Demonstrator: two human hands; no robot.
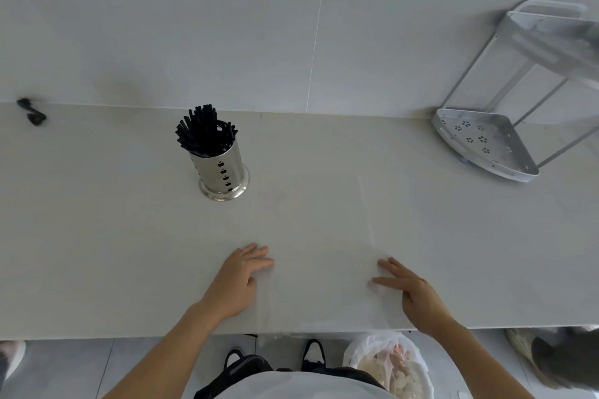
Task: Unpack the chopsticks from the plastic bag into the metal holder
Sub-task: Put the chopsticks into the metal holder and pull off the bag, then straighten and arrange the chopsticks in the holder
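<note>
A shiny metal holder [223,172] stands upright on the white counter [113,236], left of centre. Several black chopsticks [204,129] stick out of its top. A clear, flat plastic bag [319,236] lies on the counter between my hands, nearly invisible against the surface, and nothing shows inside it. My left hand [241,275] rests flat with fingers spread on the bag's left edge. Flat on the bag's right edge lies my right hand [410,290], its fingers also spread. Neither hand grips anything.
A metal corner rack [486,142] with a perforated shelf stands at the back right against the wall. A small dark object [32,112] sits at the back left. Below the counter edge are my shoes, a white bin bag [389,363] and another person's shoe at the right.
</note>
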